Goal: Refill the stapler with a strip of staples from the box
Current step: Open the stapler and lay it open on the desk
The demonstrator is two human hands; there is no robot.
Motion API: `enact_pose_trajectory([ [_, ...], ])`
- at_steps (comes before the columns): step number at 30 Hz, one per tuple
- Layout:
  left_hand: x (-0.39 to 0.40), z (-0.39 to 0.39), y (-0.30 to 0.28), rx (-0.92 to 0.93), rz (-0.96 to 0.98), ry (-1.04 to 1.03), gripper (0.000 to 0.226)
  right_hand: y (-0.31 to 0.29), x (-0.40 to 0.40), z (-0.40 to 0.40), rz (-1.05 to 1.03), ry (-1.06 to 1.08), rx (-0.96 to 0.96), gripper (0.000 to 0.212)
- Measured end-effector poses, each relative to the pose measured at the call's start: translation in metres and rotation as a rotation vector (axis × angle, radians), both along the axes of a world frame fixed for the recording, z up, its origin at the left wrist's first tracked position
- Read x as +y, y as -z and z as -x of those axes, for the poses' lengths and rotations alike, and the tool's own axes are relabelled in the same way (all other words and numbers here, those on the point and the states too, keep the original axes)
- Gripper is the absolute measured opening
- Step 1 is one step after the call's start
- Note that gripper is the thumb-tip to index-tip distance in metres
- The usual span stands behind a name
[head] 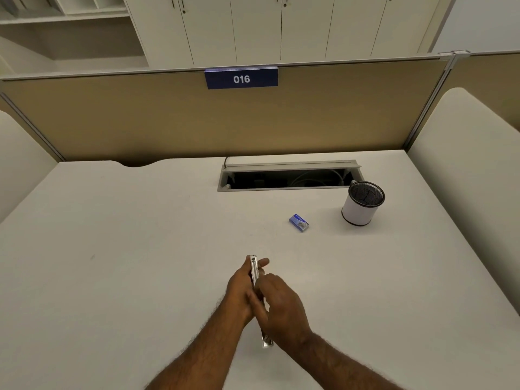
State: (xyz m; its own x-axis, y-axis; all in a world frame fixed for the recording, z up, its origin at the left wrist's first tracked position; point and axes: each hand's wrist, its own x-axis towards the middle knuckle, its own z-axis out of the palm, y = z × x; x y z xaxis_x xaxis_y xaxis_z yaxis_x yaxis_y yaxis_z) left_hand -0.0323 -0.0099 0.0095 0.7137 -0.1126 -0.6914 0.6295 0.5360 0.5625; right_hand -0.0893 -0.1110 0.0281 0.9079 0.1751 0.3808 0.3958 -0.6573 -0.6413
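A silver metal stapler [254, 270] is held between both hands above the white desk [112, 249], its long body pointing away from me. My left hand [242, 288] grips it from the left, fingers wrapped around the front part. My right hand [281, 305] closes over its right side and rear; the stapler's back end [266, 340] sticks out below the hands. The small blue staple box [299, 222] lies shut on the desk, well beyond and to the right of my hands. I cannot tell whether the stapler is open.
A white mesh-topped pen cup [361, 205] stands to the right of the box. Behind it is an open cable tray slot [287, 178] in the desk. A tan partition with a blue "016" sign [241, 78] closes the far edge.
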Motion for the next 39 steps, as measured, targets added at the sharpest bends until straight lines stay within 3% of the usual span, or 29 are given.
enact_pose_trajectory([
  [11, 0.009, -0.003, 0.000, -0.180, 0.051, 0.055, 0.047, 0.015, 0.001, 0.003, -0.111, 0.005, 0.141, 0.010],
  [16, -0.001, 0.005, 0.001, -0.057, -0.007, 0.007, 0.046, 0.017, 0.003, -0.005, -0.378, 0.187, 0.425, 0.011],
  [22, -0.007, 0.006, 0.003, 0.005, -0.406, 0.027, 0.040, 0.021, 0.006, -0.004, -0.707, 0.372, 0.888, 0.012],
  [25, -0.014, 0.007, 0.002, -0.143, -0.798, 0.119, 0.045, 0.022, 0.004, -0.001, -0.837, 0.360, 1.091, 0.017],
  [29, -0.023, 0.006, -0.003, -0.507, -1.206, 0.434, 0.044, 0.013, 0.003, 0.002, -1.516, 0.382, 1.350, 0.032],
  [33, -0.031, 0.004, -0.007, -0.683, -1.272, 0.423, 0.042, 0.007, 0.006, 0.001, -1.669, 0.505, 1.351, 0.034],
  [39, -0.031, 0.010, -0.004, -0.652, -1.220, 0.307, 0.038, 0.008, 0.009, 0.002, -1.651, 0.653, 1.347, 0.035],
])
